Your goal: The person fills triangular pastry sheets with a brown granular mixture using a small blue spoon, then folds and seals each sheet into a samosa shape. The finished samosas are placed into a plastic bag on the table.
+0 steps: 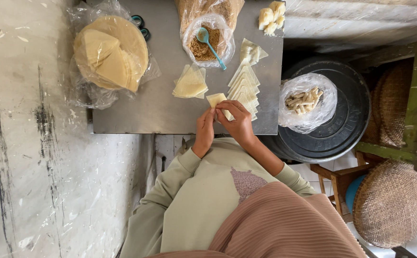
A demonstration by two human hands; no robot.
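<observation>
At the centre of the frame, we work a small pale pastry wrapper (pixel 216 99) at the near edge of the steel counter (pixel 160 110), our left hand (pixel 204 130) and right hand (pixel 239 123) meeting over it, fingers closed on its lower edge. The sheet looks thin, light and limp, likely to tear or crease, so we judge its edges and corners the safest hold. Just right of it lies a row of cut wrappers (pixel 244 88); a fanned stack of triangles (pixel 190 84) sits left of that, and a bag of brown crumbs with a teal spoon (pixel 210 44) stands above (the bag of round sheets (pixel 111 51) fills the upper left). Our fingertips hide the wrapper's lower part, and any filling inside cannot be made out.
</observation>
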